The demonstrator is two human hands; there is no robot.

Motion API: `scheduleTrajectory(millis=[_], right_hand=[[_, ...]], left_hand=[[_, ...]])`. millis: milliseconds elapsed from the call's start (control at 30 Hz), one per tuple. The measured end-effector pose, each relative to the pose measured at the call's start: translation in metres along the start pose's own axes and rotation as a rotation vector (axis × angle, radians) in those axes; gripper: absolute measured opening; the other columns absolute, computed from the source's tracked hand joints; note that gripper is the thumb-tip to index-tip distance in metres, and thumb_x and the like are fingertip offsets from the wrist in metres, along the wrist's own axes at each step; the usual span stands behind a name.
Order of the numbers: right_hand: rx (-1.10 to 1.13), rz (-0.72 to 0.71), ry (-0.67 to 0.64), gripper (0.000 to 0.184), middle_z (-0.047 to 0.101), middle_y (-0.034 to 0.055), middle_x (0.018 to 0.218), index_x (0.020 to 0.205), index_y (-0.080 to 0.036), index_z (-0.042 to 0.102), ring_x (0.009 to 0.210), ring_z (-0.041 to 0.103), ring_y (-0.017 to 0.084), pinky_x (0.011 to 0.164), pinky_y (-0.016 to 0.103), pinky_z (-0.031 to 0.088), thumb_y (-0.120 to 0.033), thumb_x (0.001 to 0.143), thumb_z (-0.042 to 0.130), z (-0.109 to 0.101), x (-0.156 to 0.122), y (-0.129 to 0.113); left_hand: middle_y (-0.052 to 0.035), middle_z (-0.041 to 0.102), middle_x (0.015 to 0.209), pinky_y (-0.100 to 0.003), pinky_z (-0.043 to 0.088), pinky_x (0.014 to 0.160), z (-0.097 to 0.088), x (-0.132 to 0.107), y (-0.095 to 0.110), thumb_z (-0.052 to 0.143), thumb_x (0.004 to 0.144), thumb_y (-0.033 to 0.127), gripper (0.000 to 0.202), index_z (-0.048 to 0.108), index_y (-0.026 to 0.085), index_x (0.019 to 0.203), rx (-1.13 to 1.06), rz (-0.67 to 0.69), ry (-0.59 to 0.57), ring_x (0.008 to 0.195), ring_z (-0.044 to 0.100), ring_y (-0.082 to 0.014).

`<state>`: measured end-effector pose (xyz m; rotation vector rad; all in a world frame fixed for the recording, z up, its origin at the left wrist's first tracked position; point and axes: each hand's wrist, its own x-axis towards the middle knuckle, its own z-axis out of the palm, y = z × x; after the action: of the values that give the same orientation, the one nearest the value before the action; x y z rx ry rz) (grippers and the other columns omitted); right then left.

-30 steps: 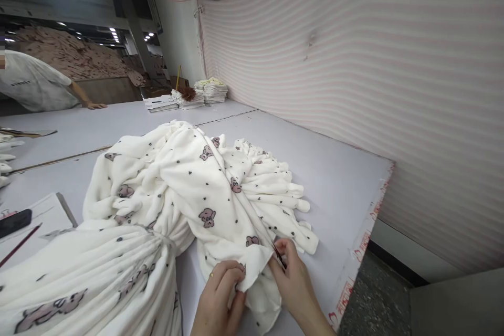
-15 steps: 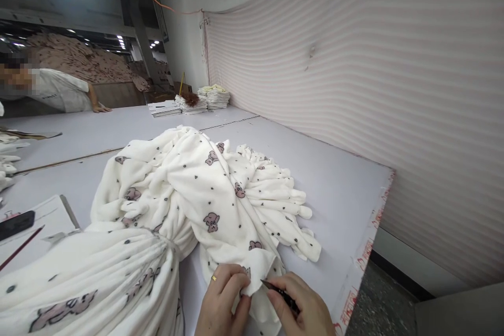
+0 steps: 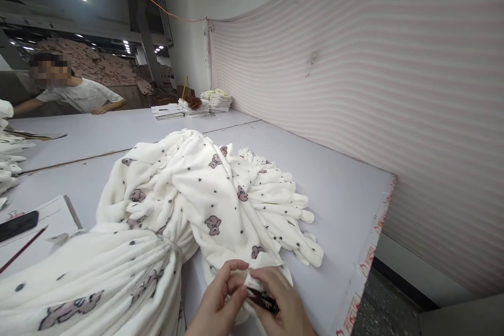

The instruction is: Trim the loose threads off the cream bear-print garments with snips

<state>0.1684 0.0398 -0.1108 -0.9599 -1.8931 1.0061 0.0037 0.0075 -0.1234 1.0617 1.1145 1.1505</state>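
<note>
White plush fabric (image 3: 189, 178) with bear figures and small dark marks lies bunched across the table in front of me. At its near end, my left hand (image 3: 222, 294) has its fingers curled together at the fabric edge and seems to pinch it; the contact is partly covered. Right beside it, my right hand (image 3: 281, 299) grips small black thread snips (image 3: 262, 300), and its fingertips also touch the white cloth. The snips' tip points toward my left fingers and is partly hidden. A gathered bundle of the same fabric (image 3: 98, 278) lies at lower left.
A dark phone (image 3: 18, 226) and a dark red pencil (image 3: 23, 249) lie on papers (image 3: 55, 215) at left. Stacks of folded white pieces (image 3: 216, 101) stand at the table's far end. A person (image 3: 84, 94) leans over the far side. A striped sheet (image 3: 334, 79) hangs along the right.
My hands have come together, the right moving left with the snips toward the left fingers. The snips' tip has become less visible. The person at the far side has shifted right in view.
</note>
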Motion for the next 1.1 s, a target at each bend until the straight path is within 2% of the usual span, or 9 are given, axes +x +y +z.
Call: scheduleTrajectory(millis=[133, 267, 400, 533, 633, 767, 900, 1000, 1100], right_hand=[[0.103, 0.167, -0.089, 0.008, 0.065, 0.002, 0.082, 0.088, -0.02, 0.064, 0.076, 0.061, 0.018, 0.068, 0.024, 0.045, -0.025, 0.083, 0.06, 0.001, 0.005, -0.002], [0.208, 0.269, -0.089, 0.017, 0.056, -0.002, 0.069, 0.076, -0.019, 0.057, 0.067, 0.053, 0.015, 0.062, 0.023, 0.041, -0.032, 0.086, 0.055, 0.001, 0.007, -0.001], [0.049, 0.212, -0.044, 0.023, 0.058, -0.0012, 0.071, 0.08, -0.021, 0.053, 0.067, 0.054, 0.016, 0.059, 0.023, 0.039, -0.037, 0.094, 0.044, 0.001, 0.0, -0.006], [-0.165, 0.013, -0.143, 0.013, 0.068, 0.0003, 0.086, 0.101, -0.025, 0.056, 0.076, 0.062, 0.018, 0.065, 0.024, 0.04, -0.026, 0.089, 0.051, 0.001, -0.008, -0.013], [-0.271, -0.03, -0.186, 0.011, 0.067, -0.0003, 0.081, 0.092, -0.025, 0.056, 0.071, 0.062, 0.017, 0.063, 0.023, 0.039, -0.019, 0.089, 0.047, 0.005, -0.011, -0.017], [-0.155, 0.04, -0.119, 0.016, 0.059, -0.0023, 0.069, 0.086, -0.023, 0.049, 0.06, 0.057, 0.014, 0.057, 0.023, 0.036, -0.027, 0.095, 0.037, 0.015, -0.012, -0.021], [0.011, 0.155, -0.063, 0.024, 0.054, -0.0035, 0.066, 0.081, -0.022, 0.048, 0.06, 0.054, 0.014, 0.055, 0.022, 0.037, -0.039, 0.095, 0.04, 0.022, -0.013, -0.023], [0.096, 0.167, -0.05, 0.022, 0.058, -0.0005, 0.074, 0.084, -0.02, 0.054, 0.071, 0.058, 0.016, 0.064, 0.023, 0.044, -0.041, 0.089, 0.052, 0.018, -0.016, -0.022], [0.013, 0.113, -0.044, 0.018, 0.065, 0.0034, 0.082, 0.09, -0.02, 0.065, 0.079, 0.062, 0.02, 0.07, 0.027, 0.045, -0.036, 0.085, 0.059, 0.012, -0.02, -0.021]], left_hand=[[0.0013, 0.059, 0.077, -0.025, 0.038, 0.069, 0.0, -0.007, 0.007, 0.046, 0.092, 0.042, 0.032, 0.047, 0.023, 0.118, 0.375, 0.124, 0.025, 0.07, 0.053, -0.0151], [0.0025, 0.054, 0.077, -0.023, 0.037, 0.063, 0.0, -0.012, 0.013, 0.052, 0.087, 0.034, 0.031, 0.05, 0.022, 0.116, 0.39, 0.074, -0.024, 0.068, 0.05, -0.0142], [0.0027, 0.053, 0.073, -0.023, 0.037, 0.06, 0.0, -0.018, 0.02, 0.052, 0.087, 0.036, 0.028, 0.054, 0.02, 0.11, 0.29, -0.034, 0.017, 0.069, 0.05, -0.0148], [-0.001, 0.064, 0.087, -0.028, 0.042, 0.08, -0.001, -0.029, 0.026, 0.046, 0.09, 0.034, 0.028, 0.05, 0.023, 0.116, 0.398, -0.025, 0.033, 0.085, 0.058, -0.0182], [-0.0014, 0.063, 0.092, -0.029, 0.041, 0.084, 0.0, -0.035, 0.025, 0.049, 0.087, 0.029, 0.035, 0.046, 0.025, 0.122, 0.505, -0.006, 0.008, 0.09, 0.059, -0.0194], [0.0003, 0.058, 0.076, -0.026, 0.041, 0.069, 0.002, -0.038, 0.025, 0.054, 0.083, 0.035, 0.028, 0.061, 0.02, 0.105, 0.504, -0.026, 0.04, 0.075, 0.054, -0.0186], [-0.0009, 0.058, 0.07, -0.027, 0.04, 0.068, 0.0, -0.035, 0.031, 0.056, 0.081, 0.044, 0.03, 0.067, 0.016, 0.079, 0.411, -0.074, 0.08, 0.072, 0.051, -0.0184], [-0.0028, 0.06, 0.071, -0.028, 0.04, 0.07, -0.006, -0.034, 0.033, 0.058, 0.078, 0.049, 0.037, 0.067, 0.013, 0.077, 0.317, -0.094, 0.087, 0.074, 0.051, -0.0192], [-0.0028, 0.061, 0.074, -0.029, 0.039, 0.071, -0.009, -0.034, 0.032, 0.059, 0.08, 0.046, 0.034, 0.067, 0.014, 0.081, 0.271, -0.076, 0.071, 0.075, 0.051, -0.0187]])
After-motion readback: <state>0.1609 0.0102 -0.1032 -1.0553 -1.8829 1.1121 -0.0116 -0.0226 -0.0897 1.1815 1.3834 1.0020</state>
